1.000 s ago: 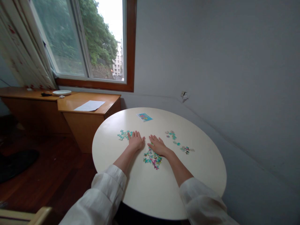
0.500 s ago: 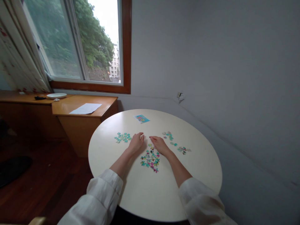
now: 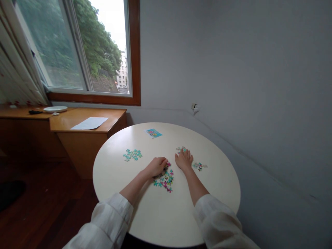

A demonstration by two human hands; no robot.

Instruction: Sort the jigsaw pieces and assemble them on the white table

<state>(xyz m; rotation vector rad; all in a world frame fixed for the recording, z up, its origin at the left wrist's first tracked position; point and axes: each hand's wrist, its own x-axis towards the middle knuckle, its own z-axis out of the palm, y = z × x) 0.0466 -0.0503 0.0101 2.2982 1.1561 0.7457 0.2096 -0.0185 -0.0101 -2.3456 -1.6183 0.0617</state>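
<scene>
From my remote station I record a round white table [image 3: 155, 218]. The left hand [image 3: 156, 166] is curled over the far-left part of the central puzzle pile [image 3: 166, 183]; whether it pinches a piece, I cannot tell. The right hand [image 3: 184, 160] is spread above partly covered pieces [image 3: 178, 148]. A turquoise cluster [image 3: 132, 155] lies left, a picture card [image 3: 153, 133] farther back, a small mixed group [image 3: 199, 166] just beside the right hand

A: Background?
B: Window [image 3: 75, 52], curtain [image 3: 19, 62] on its left.
A: Below?
B: Wooden cabinets [image 3: 83, 145], white plate [image 3: 55, 109] and paper sheet [image 3: 90, 123] on top.
A: Wall [image 3: 233, 69]?
B: Outlet [image 3: 194, 107], right of window.
</scene>
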